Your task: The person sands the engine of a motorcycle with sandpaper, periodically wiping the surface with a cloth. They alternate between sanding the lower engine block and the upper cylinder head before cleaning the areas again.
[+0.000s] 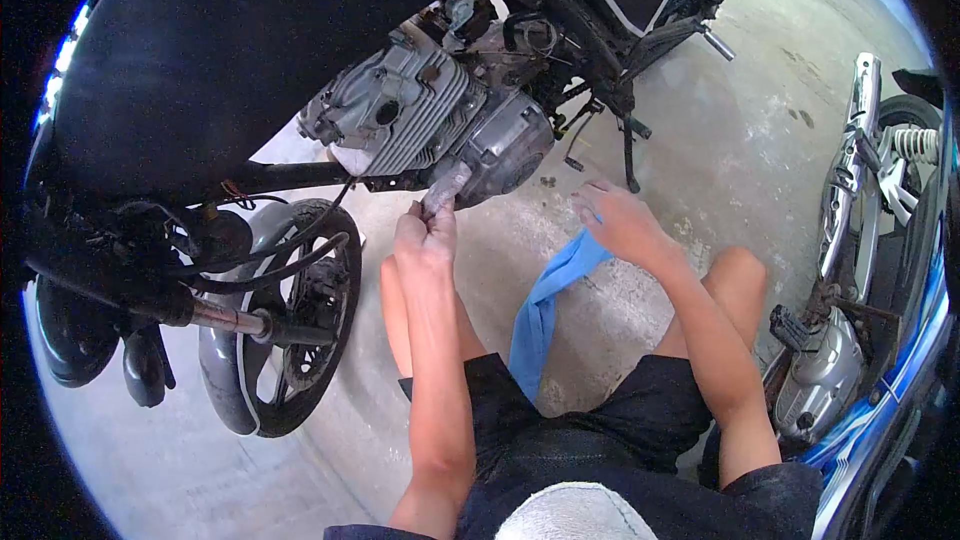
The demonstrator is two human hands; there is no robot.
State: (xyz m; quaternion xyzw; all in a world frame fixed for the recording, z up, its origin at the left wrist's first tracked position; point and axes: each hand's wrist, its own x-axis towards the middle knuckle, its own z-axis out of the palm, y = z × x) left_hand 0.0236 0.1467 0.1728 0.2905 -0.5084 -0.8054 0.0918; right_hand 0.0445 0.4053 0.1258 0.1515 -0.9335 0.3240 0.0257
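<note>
Motorcycle (200, 60), engine (400, 105) exposed — both hands occupied.

Front wheel (280, 320) beside the left forearm. Right hand (620, 225) curled on the top end of the blue cloth (545, 310), rest hanging between the knees. Left hand (427, 240) closed, fingertips pinching a grey piece (447, 188) at the engine's lower edge — can't tell what it is.

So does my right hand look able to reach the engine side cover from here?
Probably yes. The right hand, holding the blue cloth, has only floor between it and the engine side cover; the left hand is off to the other side.
</note>
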